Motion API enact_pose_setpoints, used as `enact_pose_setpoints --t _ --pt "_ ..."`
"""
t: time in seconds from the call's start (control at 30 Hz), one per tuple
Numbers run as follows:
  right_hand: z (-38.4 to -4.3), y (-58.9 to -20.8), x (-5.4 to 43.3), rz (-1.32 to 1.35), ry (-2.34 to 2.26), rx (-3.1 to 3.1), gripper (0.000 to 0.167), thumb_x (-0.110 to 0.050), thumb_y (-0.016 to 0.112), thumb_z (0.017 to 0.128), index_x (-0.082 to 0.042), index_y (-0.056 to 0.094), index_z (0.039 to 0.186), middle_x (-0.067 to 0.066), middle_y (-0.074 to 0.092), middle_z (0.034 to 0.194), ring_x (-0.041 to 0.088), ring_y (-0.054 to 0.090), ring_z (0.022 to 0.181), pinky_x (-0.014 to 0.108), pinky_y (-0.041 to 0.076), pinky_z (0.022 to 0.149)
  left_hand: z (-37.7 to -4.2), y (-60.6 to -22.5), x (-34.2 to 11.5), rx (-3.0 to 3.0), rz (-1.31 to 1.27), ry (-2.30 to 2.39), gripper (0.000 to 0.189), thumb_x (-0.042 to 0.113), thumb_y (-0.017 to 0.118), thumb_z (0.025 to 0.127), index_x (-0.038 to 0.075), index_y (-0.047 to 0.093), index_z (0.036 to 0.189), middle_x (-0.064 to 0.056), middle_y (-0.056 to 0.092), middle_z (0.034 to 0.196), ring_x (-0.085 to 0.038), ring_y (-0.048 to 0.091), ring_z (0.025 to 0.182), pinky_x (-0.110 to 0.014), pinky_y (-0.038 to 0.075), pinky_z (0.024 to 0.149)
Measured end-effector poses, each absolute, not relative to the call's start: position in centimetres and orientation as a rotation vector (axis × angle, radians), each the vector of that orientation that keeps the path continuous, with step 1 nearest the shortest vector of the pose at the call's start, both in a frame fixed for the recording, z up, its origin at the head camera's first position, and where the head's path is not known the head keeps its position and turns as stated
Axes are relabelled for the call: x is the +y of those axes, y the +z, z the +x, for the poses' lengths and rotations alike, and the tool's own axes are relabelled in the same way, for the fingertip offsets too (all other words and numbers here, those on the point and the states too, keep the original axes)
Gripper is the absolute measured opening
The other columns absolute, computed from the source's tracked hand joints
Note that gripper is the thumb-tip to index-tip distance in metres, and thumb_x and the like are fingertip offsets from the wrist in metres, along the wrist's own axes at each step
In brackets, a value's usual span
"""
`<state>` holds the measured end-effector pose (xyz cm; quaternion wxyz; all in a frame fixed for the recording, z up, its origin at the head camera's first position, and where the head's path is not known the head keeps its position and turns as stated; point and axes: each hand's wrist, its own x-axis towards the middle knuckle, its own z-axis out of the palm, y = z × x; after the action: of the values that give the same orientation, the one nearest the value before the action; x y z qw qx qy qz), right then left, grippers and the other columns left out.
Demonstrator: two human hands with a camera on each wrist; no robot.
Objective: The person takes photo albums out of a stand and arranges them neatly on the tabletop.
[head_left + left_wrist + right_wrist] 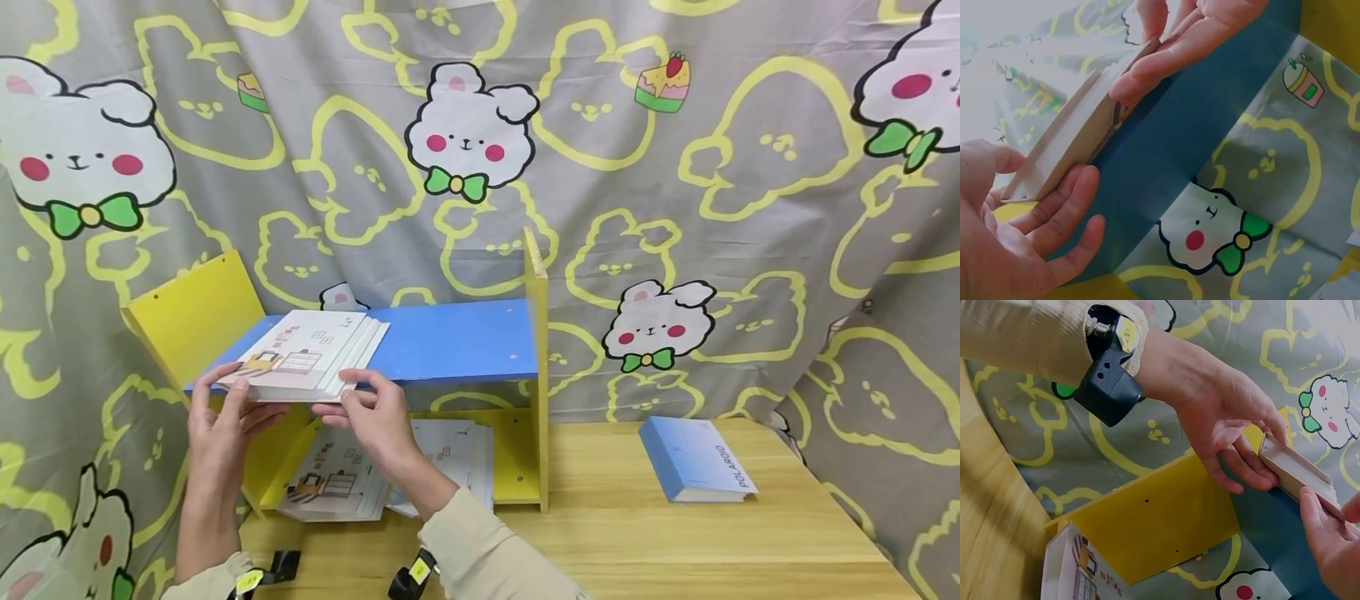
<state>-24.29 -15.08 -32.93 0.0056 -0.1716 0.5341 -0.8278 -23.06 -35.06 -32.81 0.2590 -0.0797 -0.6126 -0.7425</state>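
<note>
Both hands hold a white book (300,346) with a printed cover at the front edge of the blue upper shelf board (465,337). My left hand (221,425) pinches its near left corner, thumb above and fingers beneath. At the near right corner, my right hand (382,421) grips it the same way. The left wrist view shows the book's (1066,137) pale edge between both hands, the blue board behind. In the right wrist view, the right-hand fingers (1250,462) lie under one end of the book (1300,469).
On the yellow lower shelf (517,454) lie a similar printed book (333,487) and another white book (450,442). Yellow side panels (198,317) flank the shelf. A blue-and-white POLAROID book (697,462) lies on the wooden table (615,542) to the right. A patterned curtain hangs behind.
</note>
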Motion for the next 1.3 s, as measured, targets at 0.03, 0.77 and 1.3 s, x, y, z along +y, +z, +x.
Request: enact_pose_setpoints --t 0.03,0.77,1.3 --pt "-24.3 -33.0 -15.0 -0.531 -2.591 1.676 0.023 -0.001 0.054 0.103 -0.012 0.068 0.119 0.010 0.077 0.092 0.030 0.077 0.088 0.037 0.063 0.079 -22.9 -32.8 -35.0 -1.661 -0.208 -2.013 0.041 0.018 0.053 0.108 0.016 0.038 0.146 -0.002 0.072 0.100 -0.017 0.076 0.075 -0.027 0.062 0.070" --pt "-23.9 -34.8 -14.0 -0.631 -2.589 1.614 0.036 0.010 0.055 0.097 -0.008 0.069 0.124 0.011 0.074 0.107 0.036 0.073 0.095 0.034 0.063 0.080 -20.7 -35.0 -34.5 -1.595 -0.344 -2.058 0.039 0.012 0.042 0.111 0.016 0.028 0.147 -0.013 0.047 0.137 -0.016 0.072 0.101 -0.031 0.062 0.080" --pt "-23.4 -35.6 -14.1 -0.692 -2.564 1.778 0.029 -0.004 0.075 0.093 -0.010 0.070 0.121 0.001 0.074 0.106 0.012 0.073 0.090 0.025 0.061 0.076 -19.9 -36.2 -33.6 -1.417 -0.231 -2.100 0.043 -0.003 0.042 0.107 0.012 0.031 0.146 -0.023 0.038 0.146 -0.023 0.067 0.115 -0.032 0.060 0.086"
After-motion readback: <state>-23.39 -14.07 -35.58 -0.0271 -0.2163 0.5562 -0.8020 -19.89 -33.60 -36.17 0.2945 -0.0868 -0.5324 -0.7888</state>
